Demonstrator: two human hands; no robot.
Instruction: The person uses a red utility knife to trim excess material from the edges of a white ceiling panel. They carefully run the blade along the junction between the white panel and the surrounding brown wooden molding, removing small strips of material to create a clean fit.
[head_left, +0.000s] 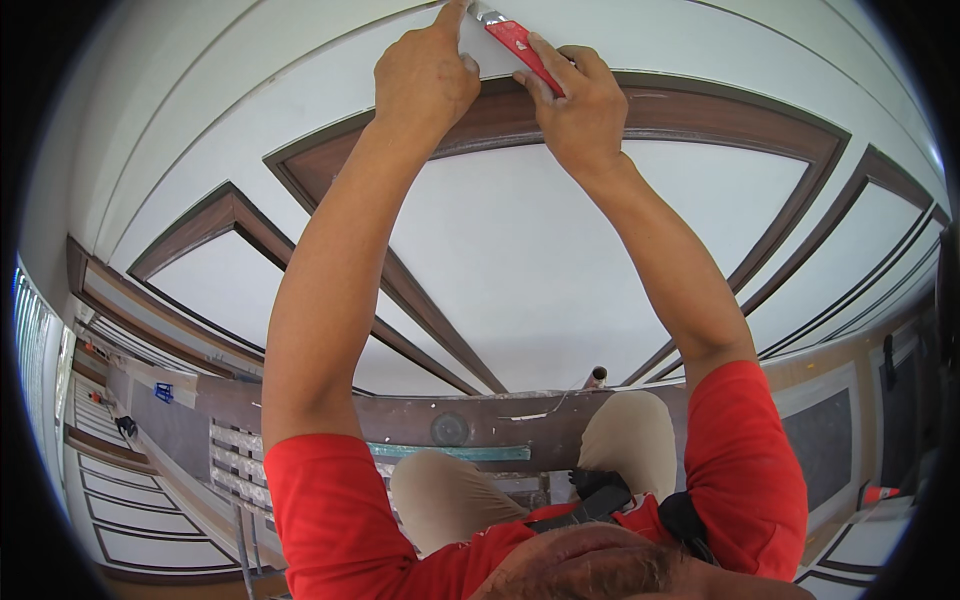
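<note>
My right hand [582, 112] is raised high and closed around a red-handled utility knife [520, 48]. Its silver metal end points up and left, towards the white wall [640, 40]. My left hand [428, 80] is beside it on the left, holding nothing. The index finger stretches up to the wall close to the metal end, with the thumb apart and the other fingers curled. Both fingertip and tool tip lie at the picture's top edge, so the exact contact is hard to make out. A brown moulding frame [725, 110] runs along the wall just below my hands.
More brown frames [210, 228] line the wall on both sides. Beneath my knees is a paint-spotted platform [560, 425] bearing a teal strip [480, 453] and a round dark disc [450, 429]. Far below on the left stands a small blue object [163, 392] on the floor.
</note>
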